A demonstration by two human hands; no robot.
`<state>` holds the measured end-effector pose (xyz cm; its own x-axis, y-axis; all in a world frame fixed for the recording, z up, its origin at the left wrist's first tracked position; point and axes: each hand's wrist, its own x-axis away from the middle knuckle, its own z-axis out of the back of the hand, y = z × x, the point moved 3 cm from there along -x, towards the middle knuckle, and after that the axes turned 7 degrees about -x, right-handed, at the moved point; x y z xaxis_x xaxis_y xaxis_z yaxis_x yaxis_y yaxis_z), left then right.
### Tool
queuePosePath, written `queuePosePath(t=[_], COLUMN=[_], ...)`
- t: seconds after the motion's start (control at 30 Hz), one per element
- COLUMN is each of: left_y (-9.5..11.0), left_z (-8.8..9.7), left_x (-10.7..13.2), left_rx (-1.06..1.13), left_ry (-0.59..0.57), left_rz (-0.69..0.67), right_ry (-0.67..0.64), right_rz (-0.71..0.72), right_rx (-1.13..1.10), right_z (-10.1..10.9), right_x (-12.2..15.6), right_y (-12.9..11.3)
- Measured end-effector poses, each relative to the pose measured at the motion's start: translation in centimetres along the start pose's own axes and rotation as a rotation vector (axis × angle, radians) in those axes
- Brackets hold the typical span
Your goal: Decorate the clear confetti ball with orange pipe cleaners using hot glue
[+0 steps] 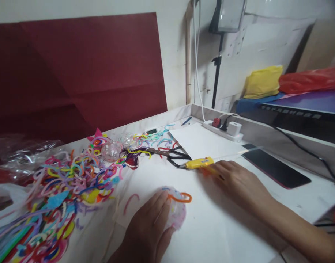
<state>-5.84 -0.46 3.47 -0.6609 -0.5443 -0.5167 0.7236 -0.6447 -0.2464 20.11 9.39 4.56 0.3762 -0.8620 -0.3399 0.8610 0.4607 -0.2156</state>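
My left hand (151,228) lies curled over a clear glittery ball (177,210) on the white table, holding it down; an orange pipe-cleaner loop (182,198) rests on top of the ball. My right hand (236,179) is wrapped round the handle of a yellow glue gun (197,163) that lies on the table, its nozzle pointing left toward black scissors (175,155). A loose pink pipe-cleaner piece (130,201) lies just left of the ball.
A big heap of coloured pipe-cleaner pieces (63,193) covers the table's left side, with another clear ball (111,150) in it. A white sheet (203,140), power strip (225,129) and dark phone (275,168) lie at the right. Red paper (82,69) covers the wall.
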Motion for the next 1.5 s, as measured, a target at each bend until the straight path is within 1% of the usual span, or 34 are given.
queuePosePath(t=[0.1,0.2,0.3,0.47,0.63,0.77,0.87,1.03,1.1,1.2,1.23,1.3,1.43,1.5], left_y=[-0.1,-0.2,-0.3,-0.3,-0.2,-0.2,-0.3,-0.3,-0.2,-0.2,-0.2,-0.1,-0.1,-0.1], left_z=[-0.1,-0.1,-0.2,0.1,0.2,-0.1,-0.3,-0.4,-0.5,-0.6,-0.6,-0.5,-0.4,-0.4], left_x=[0.1,0.1,0.1,0.0,0.2,0.3,0.4,0.5,0.6,0.7,0.7,0.6,0.4,0.4], left_rx=[0.031,0.044,0.062,0.082,0.089,0.089,0.086,0.074,0.065,0.057,0.056,0.055,0.067,0.072], left_ry=[0.02,0.016,0.006,-0.03,-0.063,-0.038,-0.022,-0.005,-0.005,-0.006,-0.006,0.004,0.024,0.027], left_rz=[0.01,0.023,0.027,0.055,0.1,0.092,0.079,0.081,0.089,0.098,0.102,0.106,0.111,0.117], right_ry=[-0.097,-0.119,-0.138,-0.153,-0.165,-0.159,-0.151,-0.111,-0.098,-0.094,-0.088,-0.057,0.117,0.17], right_rz=[-0.165,-0.296,-0.374,-0.398,-0.374,-0.408,-0.442,-0.492,-0.505,-0.545,-0.558,-0.579,-0.627,-0.624], right_rx=[-0.008,-0.103,-0.17,-0.251,-0.277,-0.342,-0.454,-0.688,-0.864,-1.199,-1.271,-1.324,-1.36,-1.365], right_z=[-0.8,-1.0,-1.1,-1.1,-1.3,-1.5,-1.5,-1.1,-0.7,-0.1,0.2,0.6,1.5,1.8], right_x=[-0.3,-1.0,-1.6,-1.9,-1.8,-2.0,-1.9,-1.1,-0.4,0.4,0.6,0.8,1.0,1.3], right_y=[1.0,1.1,1.5,2.5,2.6,2.6,3.0,2.9,2.2,1.0,0.7,0.4,1.2,1.7])
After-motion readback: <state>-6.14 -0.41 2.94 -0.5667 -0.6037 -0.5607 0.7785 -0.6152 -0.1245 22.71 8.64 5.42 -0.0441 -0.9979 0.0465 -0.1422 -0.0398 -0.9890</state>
